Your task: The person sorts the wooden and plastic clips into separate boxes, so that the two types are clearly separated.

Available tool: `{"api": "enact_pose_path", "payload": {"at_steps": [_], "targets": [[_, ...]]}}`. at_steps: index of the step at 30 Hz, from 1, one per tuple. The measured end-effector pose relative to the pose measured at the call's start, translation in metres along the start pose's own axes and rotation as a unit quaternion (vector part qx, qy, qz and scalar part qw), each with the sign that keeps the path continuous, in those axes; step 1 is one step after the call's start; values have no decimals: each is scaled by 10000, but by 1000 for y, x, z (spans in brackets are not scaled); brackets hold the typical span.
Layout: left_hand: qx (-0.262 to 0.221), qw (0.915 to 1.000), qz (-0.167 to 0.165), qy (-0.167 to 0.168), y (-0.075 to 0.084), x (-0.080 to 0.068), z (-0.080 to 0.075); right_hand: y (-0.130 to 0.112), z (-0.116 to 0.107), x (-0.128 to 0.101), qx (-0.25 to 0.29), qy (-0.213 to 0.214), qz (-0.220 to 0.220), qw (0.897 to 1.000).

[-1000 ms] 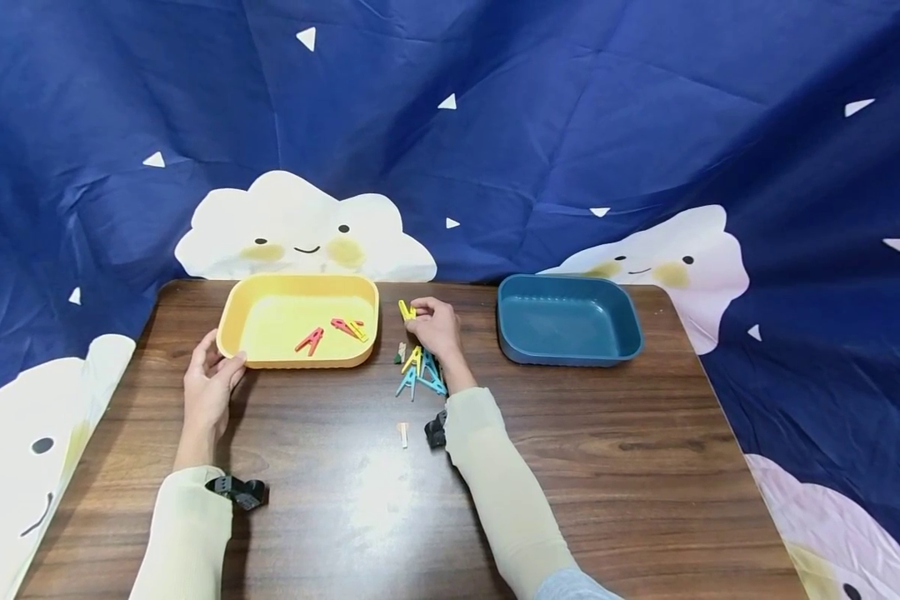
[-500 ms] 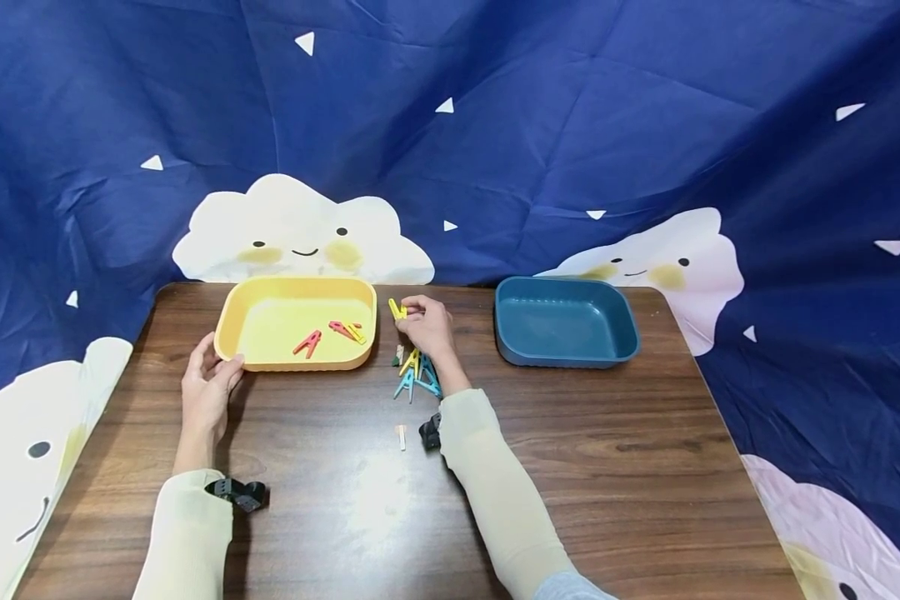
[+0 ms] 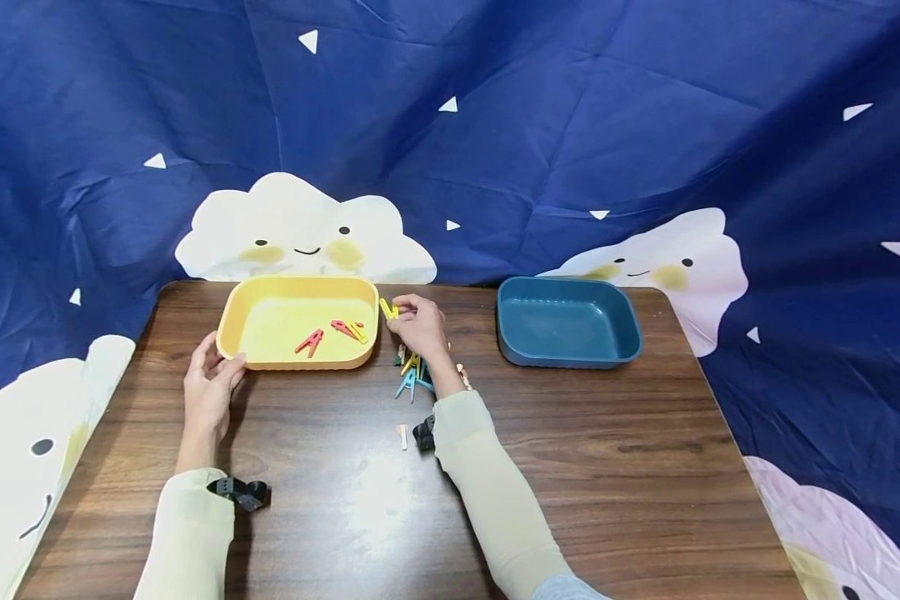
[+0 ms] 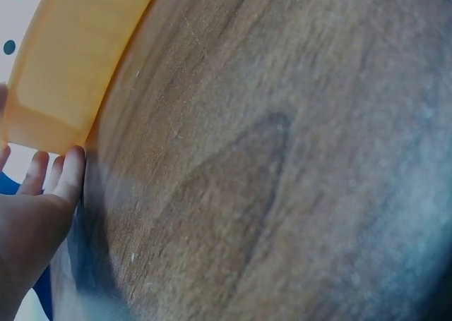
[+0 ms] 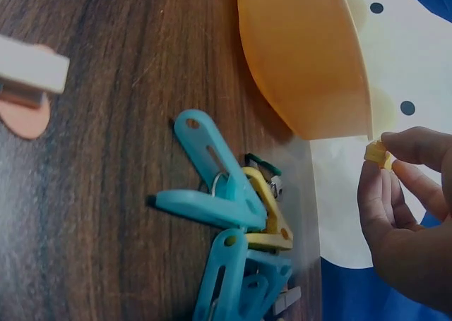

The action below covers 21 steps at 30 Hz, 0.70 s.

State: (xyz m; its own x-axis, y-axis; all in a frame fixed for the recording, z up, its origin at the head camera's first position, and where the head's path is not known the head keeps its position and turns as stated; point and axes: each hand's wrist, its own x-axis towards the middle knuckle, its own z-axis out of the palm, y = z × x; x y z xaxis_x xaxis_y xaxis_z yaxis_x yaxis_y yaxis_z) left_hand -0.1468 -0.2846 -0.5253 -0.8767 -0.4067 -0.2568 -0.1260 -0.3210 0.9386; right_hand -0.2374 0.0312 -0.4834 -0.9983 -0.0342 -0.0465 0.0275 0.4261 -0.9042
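My right hand (image 3: 420, 323) pinches a yellow clothespin (image 3: 388, 309) just beyond the right wall of the yellow bin (image 3: 337, 364). In the right wrist view only a small end of that clothespin (image 5: 376, 153) shows between thumb and fingers. With thumb and fingers either side of the corner, my left hand (image 3: 208, 400) holds the bin at its near left. Inside the bin lie red clothespins (image 3: 311, 342) and a yellow one (image 3: 357, 332). Blue clothespins (image 5: 212, 169) lie heaped with another yellow one (image 5: 272, 208) below my right hand, partly hidden by its wrist.
A dark blue bin (image 3: 570, 362) stands at the back right of the wooden table (image 3: 607, 467). A small pale clothespin (image 3: 402, 437) lies nearer the front, and a green-and-pale one (image 3: 400, 356) sits by the heap. Behind the table hangs a blue cloud-print cloth (image 3: 495, 142).
My right hand has moved left with the yellow clothespin, closer to the yellow bin's right wall. The left hand has stayed at the bin's corner.
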Motion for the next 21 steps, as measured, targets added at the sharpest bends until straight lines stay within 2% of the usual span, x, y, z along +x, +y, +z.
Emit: {"api": "enact_pose_path", "payload": {"at_steps": [6,13,21], "targets": [[-11,10000,-13,-8,0,0,0,-4,2,0,-21,-64,4,10000],[39,10000,-7,-23,0,-1,0,-7,7,-3,212,-140,47,9997],[-26,10000,43,-59,1,-2,0,-11,13,-2,261,-152,-152,9994]]}}
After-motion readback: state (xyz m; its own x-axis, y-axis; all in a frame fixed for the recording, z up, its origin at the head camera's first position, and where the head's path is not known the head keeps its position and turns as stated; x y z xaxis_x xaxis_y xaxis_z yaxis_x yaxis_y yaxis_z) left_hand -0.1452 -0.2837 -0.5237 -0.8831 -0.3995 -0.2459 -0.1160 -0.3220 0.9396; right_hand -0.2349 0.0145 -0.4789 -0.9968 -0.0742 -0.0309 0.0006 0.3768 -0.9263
